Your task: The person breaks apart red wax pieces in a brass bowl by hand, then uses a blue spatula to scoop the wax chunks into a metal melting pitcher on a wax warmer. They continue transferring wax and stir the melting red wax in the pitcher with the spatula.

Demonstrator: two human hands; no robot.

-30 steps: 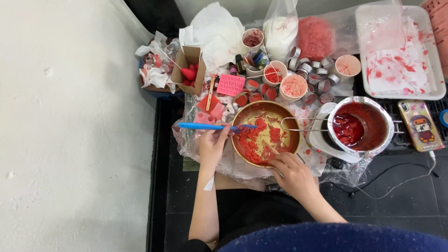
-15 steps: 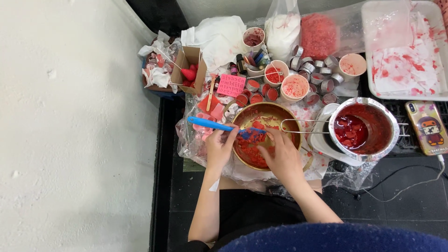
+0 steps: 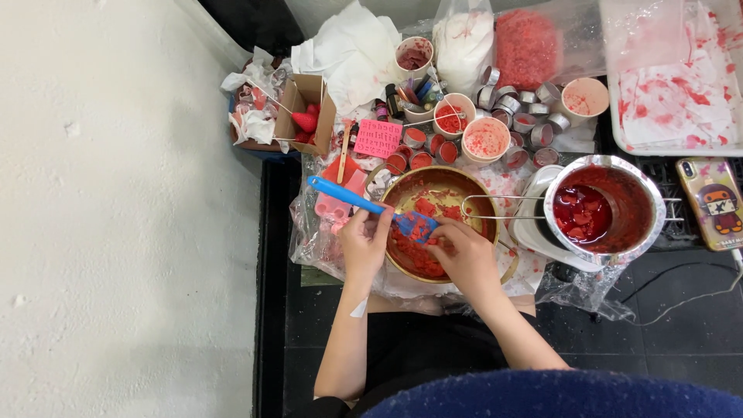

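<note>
— Why is the spatula slanted like that?

— My left hand (image 3: 364,244) grips the blue silicone spatula (image 3: 357,203) mid-handle, its tip low in the round brass-coloured bowl (image 3: 463,181) of red wax chunks and its handle rising toward ten o'clock, so the blade can scrape.

— And the other hand?

— My right hand (image 3: 466,255) is curled over the blade's end, fingertips pinching wax off it, above the bowl so crumbs drop in. The steel melting pot of red liquid (image 3: 604,210) sits at three o'clock, close by.

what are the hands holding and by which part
The left hand grips the blue spatula partway along its handle. The right hand is at its blade; a grip cannot be told.
</note>
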